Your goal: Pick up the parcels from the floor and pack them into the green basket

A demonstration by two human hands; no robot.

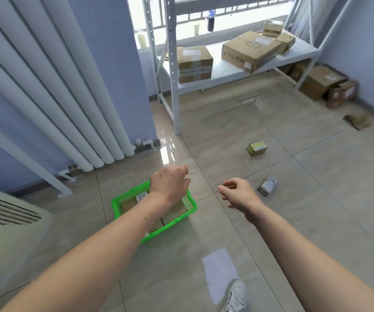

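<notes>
The green basket stands on the tiled floor below my arms, with brown parcels inside it. My left hand hangs over the basket's far rim, fingers loosely curled, holding nothing. My right hand hovers to the right of the basket, fingers loosely curled and empty. A small parcel with a white label lies on the floor just right of my right hand. A yellow-topped small parcel lies farther away. Another brown parcel lies at the far right.
A white metal shelf rack with cardboard boxes stands ahead. More boxes sit by the right wall. A white radiator lines the left wall, and a white unit is at the near left. My shoe shows below.
</notes>
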